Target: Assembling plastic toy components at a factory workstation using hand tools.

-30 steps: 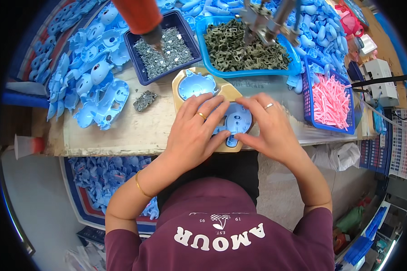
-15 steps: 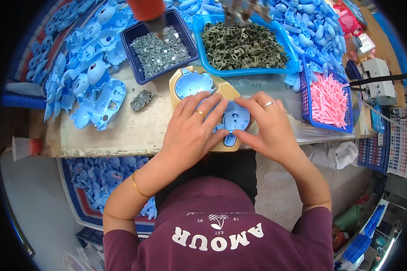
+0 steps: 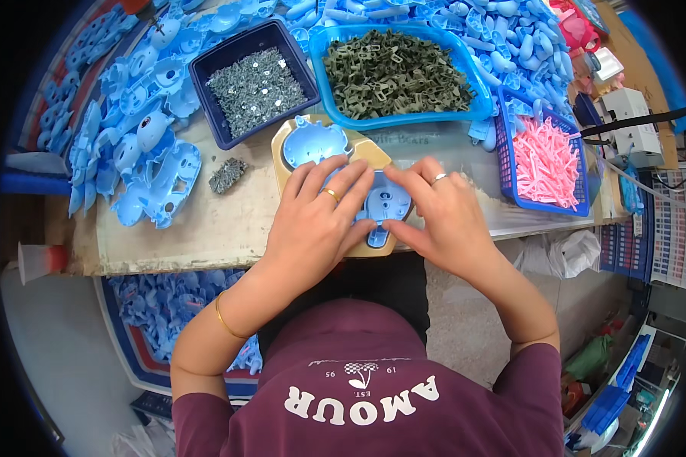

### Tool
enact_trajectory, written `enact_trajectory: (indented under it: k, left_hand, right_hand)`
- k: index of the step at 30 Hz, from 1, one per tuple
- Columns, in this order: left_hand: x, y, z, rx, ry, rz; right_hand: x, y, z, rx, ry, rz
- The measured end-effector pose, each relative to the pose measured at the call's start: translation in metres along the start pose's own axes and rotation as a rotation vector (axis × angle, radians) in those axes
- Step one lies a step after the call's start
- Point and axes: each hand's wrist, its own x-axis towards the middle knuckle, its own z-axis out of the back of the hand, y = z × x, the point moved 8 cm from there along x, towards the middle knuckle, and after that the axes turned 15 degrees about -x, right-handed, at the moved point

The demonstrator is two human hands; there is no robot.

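Note:
A tan holding block (image 3: 286, 164) with two hollows lies at the table's front edge. In its upper hollow is a rounded, light-blue plastic shell (image 3: 312, 141). A second blue plastic shell (image 3: 389, 199), with small round posts and a narrow tail toward me, sits in the lower hollow. My left hand (image 3: 310, 213) covers its left side, fingers stretched over it and thumb at its lower edge. From the right, my right hand (image 3: 448, 217) spans its rim between thumb and index finger. The parts beneath my fingers are hidden.
Beyond the block stand a dark-blue tray of screws (image 3: 312, 95) and a blue tray of dark-green clips (image 3: 484, 110). A basket (image 3: 545, 206) of pink strips is at right. Blue shells (image 3: 156, 179) pile up at left, near a screw clump (image 3: 227, 176). An orange-red driver (image 3: 139, 6) hangs top left.
The orange-red driver has swung from top centre to the top left, and the metal parts at the top have left view. The scene has shifted slightly left; my hands keep their hold.

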Motion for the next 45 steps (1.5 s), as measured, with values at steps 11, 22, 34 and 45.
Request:
enact_trajectory:
  k: [11, 22, 34, 45]
  left_hand:
    - [0.003, 0.0, 0.001, -0.003, 0.047, -0.019]
    - [-0.003, 0.01, -0.004, -0.08, 0.064, 0.107]
    - [-0.001, 0.009, 0.0, -0.099, 0.101, 0.088]
    - [0.001, 0.006, 0.0, -0.042, 0.095, 0.038]
  right_hand:
    - [-0.007, 0.002, -0.007, -0.067, -0.013, -0.064]
    - [0.065, -0.111, 0.027, 0.154, -0.149, -0.186]
    - [0.121, -0.163, -0.008, -0.082, -0.223, -0.297]
    - [0.123, -0.146, 0.002, -0.294, -0.226, -0.051]
